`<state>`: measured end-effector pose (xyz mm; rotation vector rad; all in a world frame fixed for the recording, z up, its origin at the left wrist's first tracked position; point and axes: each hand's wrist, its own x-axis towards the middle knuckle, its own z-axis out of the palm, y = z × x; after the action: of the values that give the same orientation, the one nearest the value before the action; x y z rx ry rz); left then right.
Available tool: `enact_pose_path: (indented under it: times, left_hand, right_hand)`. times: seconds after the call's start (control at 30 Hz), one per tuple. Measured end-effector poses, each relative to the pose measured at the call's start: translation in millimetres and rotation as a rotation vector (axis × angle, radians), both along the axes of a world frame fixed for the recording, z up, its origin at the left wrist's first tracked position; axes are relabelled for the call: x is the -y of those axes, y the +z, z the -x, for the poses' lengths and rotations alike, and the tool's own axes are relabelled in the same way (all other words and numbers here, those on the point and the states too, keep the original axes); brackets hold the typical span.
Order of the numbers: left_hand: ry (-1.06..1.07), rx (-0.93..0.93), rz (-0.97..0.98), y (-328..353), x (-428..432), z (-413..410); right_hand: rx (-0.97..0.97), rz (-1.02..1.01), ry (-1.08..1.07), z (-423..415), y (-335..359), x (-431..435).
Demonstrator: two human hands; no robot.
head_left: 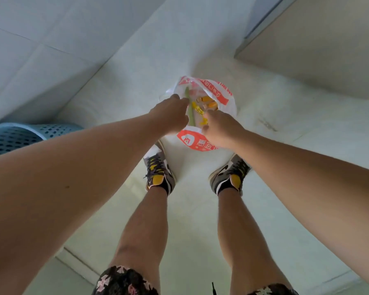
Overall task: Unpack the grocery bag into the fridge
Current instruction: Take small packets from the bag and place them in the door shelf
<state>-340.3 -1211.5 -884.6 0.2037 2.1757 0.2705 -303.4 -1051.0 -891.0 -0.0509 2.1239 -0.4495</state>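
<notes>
In the head view, the only 1 we have, we look straight down at a white plastic grocery bag (222, 93) with red-orange print. It sits on the pale floor (285, 124) just ahead of the person's 2 sneakers (158, 173). Its mouth gapes upward, and inside we make out a long green stalk (187, 93) lying along the left side and some yellow and orange packets (203, 101) beside it; we cannot name these goods more closely.

Both arms reach down to the bag. The left hand (170, 113) is at the left rim, its fingers pointing toward the stalk. The right hand (221, 129) is over the near right rim, knuckles up and fingers bent down into the opening. The backs of the hands hide the fingertips, so we cannot tell whether either set of fingers grips plastic, a packet, or nothing.

A blue perforated basket (19, 137) stands at the left edge, well apart from the bag. A beige panel (328, 50) with a grey edge rises at the upper right; it may be the fridge, though we cannot tell.

We judge the task to be at its start: the bag looks full and the hands are opening it or choosing a first item. The next move calls for a firm hold on 1 item, a lift clear of the loose rim, and a turn to the fridge.
</notes>
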Motion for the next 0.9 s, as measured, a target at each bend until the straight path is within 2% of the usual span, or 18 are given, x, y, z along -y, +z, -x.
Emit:
enact_pose_path:
  times: [0.27, 0.4, 0.5, 0.77, 0.9]
  left_hand:
    - [-0.055, 0.001, -0.040, -117, -20, -2]
    - [-0.095, -0.018, -0.041, -164, -22, -4]
    - [-0.135, -0.016, -0.031, -194, -23, -4]
    - [-0.197, -0.062, -0.040, -245, -28, -5]
    - [-0.221, -0.090, -0.052, -256, -20, -14]
  right_hand:
    - [0.118, -0.027, -0.077, 3, -131, -1]
    - [0.102, -0.063, -0.154, 18, -182, -19]
    - [0.011, -0.153, -0.047, 28, -207, -34]
    - [-0.282, -0.074, 0.278, 30, -267, -40]
    - [-0.358, -0.063, 0.411, 33, -292, -43]
